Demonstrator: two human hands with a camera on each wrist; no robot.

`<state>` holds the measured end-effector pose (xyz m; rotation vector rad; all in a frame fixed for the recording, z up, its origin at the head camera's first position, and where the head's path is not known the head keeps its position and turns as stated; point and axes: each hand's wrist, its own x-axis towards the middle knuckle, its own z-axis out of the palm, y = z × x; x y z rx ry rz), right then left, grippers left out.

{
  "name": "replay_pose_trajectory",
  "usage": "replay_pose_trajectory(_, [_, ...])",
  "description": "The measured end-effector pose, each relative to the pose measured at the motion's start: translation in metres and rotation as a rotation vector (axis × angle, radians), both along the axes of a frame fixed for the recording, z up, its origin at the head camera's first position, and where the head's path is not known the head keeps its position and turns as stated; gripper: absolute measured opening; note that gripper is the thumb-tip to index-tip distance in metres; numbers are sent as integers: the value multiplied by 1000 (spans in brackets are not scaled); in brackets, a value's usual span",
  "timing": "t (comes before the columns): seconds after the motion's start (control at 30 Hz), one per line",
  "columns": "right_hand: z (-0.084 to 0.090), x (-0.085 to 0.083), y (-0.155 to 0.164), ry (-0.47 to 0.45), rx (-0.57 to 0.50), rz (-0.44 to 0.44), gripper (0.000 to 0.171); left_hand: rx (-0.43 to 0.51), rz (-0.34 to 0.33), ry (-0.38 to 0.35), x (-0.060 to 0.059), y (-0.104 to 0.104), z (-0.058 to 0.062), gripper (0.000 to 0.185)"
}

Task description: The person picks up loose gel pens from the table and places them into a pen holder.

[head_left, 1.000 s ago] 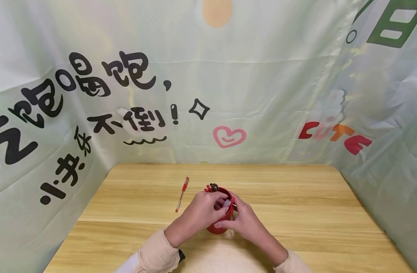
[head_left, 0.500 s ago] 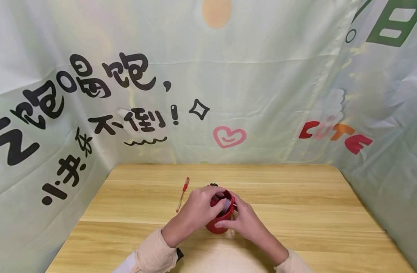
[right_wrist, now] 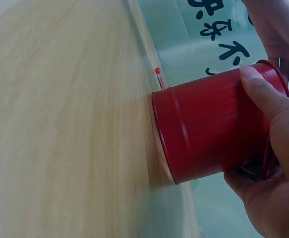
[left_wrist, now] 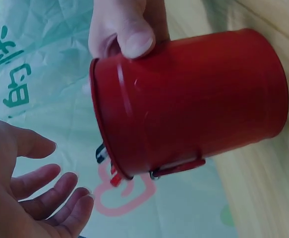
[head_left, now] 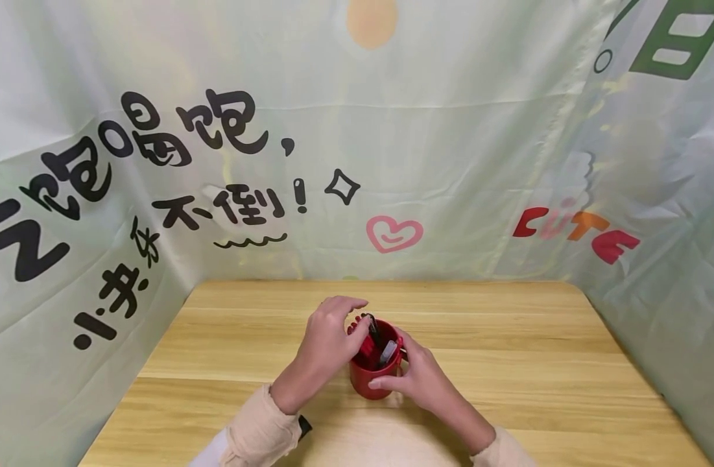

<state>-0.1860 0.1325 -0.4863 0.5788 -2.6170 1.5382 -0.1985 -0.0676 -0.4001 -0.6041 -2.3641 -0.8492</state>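
A red metal pail (head_left: pixel 368 383) stands upright on the wooden table, with red and black pens (head_left: pixel 371 325) and a clear-and-grey item (head_left: pixel 388 352) inside it. My right hand (head_left: pixel 417 376) grips the pail from the right, its thumb (right_wrist: pixel 263 91) across the front wall below the rim. Just left of the rim, my left hand (head_left: pixel 327 334) is raised with fingers apart and loosely bent. Nothing shows between those fingers (left_wrist: pixel 55 198) in the left wrist view, where they are clear of the pail (left_wrist: pixel 194 99).
In the right wrist view, the end of a red pen (right_wrist: pixel 158 72) shows past the pail; my left hand hides it in the head view. A small black object (head_left: pixel 304 427) lies by my left sleeve. Printed cloth (head_left: pixel 462 162) hangs behind and beside the table (head_left: pixel 508 337).
My left hand has come out of the pail's mouth and moved left and up, uncovering the pens. It now covers the loose red pen. My right hand has stayed on the pail.
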Motion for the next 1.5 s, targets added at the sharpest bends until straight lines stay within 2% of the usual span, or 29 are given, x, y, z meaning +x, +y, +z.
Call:
replay_pose_trajectory(0.2, [1,0,1,-15,16,-5,102,2,25,-12,-8,-7,4,24])
replay_pose_trajectory(0.43, [1,0,0,-18,15,-12,102,-16,78,-30,-27,-17,-2,28])
replay_pose_trajectory(0.9, [2,-1,-1,-41,21,-23,103,-48,190,-206,-60,-38,-23,37])
replay_pose_trajectory(1.03, [2,0,-1,-52,18,-20,103,-62,206,-262,-69,-45,-31,39])
replay_pose_trajectory(1.2, [3,0,-2,-57,14,-18,103,-72,219,-296,-76,-51,-39,38])
replay_pose_trajectory(1.37, [2,0,-1,-53,15,-15,103,-106,242,-333,-86,-53,-46,39])
replay_pose_trajectory(1.5, [2,0,-1,-48,14,-15,103,-133,254,-393,-94,-54,-50,41])
